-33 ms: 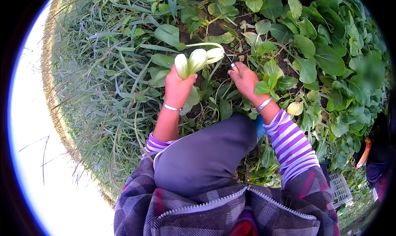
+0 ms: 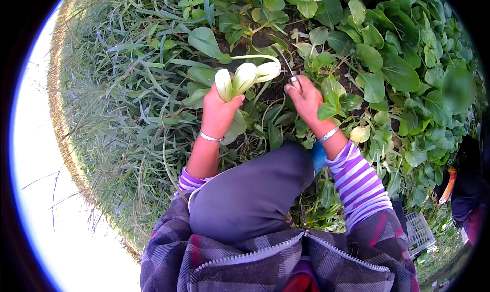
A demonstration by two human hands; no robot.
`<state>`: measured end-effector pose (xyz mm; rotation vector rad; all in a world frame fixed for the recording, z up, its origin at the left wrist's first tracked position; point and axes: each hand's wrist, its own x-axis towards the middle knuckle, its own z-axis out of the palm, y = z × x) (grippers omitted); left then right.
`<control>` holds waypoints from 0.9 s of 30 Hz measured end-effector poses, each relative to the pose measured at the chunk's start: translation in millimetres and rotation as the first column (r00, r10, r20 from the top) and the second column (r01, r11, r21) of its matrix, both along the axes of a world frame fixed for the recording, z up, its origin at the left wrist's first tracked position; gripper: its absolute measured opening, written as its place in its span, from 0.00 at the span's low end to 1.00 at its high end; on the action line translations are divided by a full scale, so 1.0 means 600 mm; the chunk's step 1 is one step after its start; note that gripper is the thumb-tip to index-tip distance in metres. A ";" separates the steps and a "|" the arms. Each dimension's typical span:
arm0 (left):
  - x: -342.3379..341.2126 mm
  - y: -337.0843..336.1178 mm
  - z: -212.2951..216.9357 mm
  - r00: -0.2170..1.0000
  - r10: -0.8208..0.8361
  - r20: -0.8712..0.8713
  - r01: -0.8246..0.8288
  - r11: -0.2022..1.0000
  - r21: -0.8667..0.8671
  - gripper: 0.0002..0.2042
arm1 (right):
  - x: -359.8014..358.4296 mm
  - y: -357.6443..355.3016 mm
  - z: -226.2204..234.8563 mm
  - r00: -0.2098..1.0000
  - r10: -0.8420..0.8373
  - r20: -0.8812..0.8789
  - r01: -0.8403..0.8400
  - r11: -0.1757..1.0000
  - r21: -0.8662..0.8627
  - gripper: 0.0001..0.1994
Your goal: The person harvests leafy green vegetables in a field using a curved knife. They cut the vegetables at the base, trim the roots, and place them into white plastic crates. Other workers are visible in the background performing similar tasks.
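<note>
Several pale green bok choy heads [image 2: 245, 77] are bunched in my left hand [image 2: 219, 111], which is closed around them with the white stem bases pointing up and away from me. One outer stalk with a broad leaf [image 2: 205, 43] bends off to the left from the rightmost head. My right hand [image 2: 307, 98] grips a knife by its handle, to the right of the bunch. The thin, curved knife blade [image 2: 287, 64] points away from me and stands just apart from the stem bases. Leaves partly cover my right wrist.
Dense leafy greens [image 2: 403, 72] grow on the right, and tall grass [image 2: 117, 98] fills the left. Dark soil [image 2: 263, 38] shows between the plants ahead. My bent knee [image 2: 255, 190] lies below my hands. A grey plastic crate [image 2: 419, 232] sits at the lower right, near another person's dark clothing [image 2: 467, 190].
The knife has come away from the bok choy stems, and its blade now shows more fully, pointing away from me. My left hand keeps the bunch in nearly the same place.
</note>
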<state>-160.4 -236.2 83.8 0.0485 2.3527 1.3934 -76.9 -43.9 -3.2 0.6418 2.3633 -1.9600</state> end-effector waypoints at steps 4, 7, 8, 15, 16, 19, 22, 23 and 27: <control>0.026 0.064 0.064 0.946 -0.190 0.264 0.067 0.908 0.413 0.21 | 0.051 0.072 0.140 0.964 -0.263 -0.045 0.201 0.828 -0.523 0.25; 0.043 0.120 0.095 0.878 -0.354 0.322 0.092 0.786 0.612 0.22 | 0.095 0.121 0.224 0.969 -0.220 -0.115 0.140 0.865 -0.482 0.25; 0.047 0.135 0.112 0.858 -0.413 0.307 0.138 0.759 0.636 0.22 | 0.114 0.135 0.240 0.966 -0.223 -0.134 0.134 0.868 -0.478 0.25; 0.091 0.247 0.218 0.798 -0.601 0.053 0.361 0.546 0.756 0.21 | 0.229 0.201 0.383 0.905 -0.392 -0.165 0.419 0.889 0.183 0.15; 0.100 0.263 0.242 0.785 -0.619 -0.007 0.421 0.526 0.739 0.21 | 0.252 0.212 0.401 0.865 -0.472 -0.170 0.496 0.855 0.148 0.15; 0.133 0.290 0.329 0.701 -0.712 -0.043 0.501 0.448 0.741 0.21 | 0.314 0.218 0.484 0.800 -0.519 -0.301 0.526 0.848 -0.064 0.26; 0.192 0.314 0.396 0.565 -0.823 -0.049 0.545 0.328 0.772 0.22 | 0.384 0.191 0.572 0.763 -0.452 -0.462 0.374 0.892 -0.254 0.35; 0.208 0.314 0.418 0.503 -0.863 -0.053 0.573 0.287 0.767 0.22 | 0.403 0.182 0.595 0.729 -0.425 -0.536 0.365 0.904 -0.222 0.32; 0.275 0.311 0.479 0.347 -0.934 -0.086 0.601 0.151 0.785 0.21 | 0.465 0.167 0.659 0.605 -0.317 -0.731 0.356 0.928 -0.107 0.25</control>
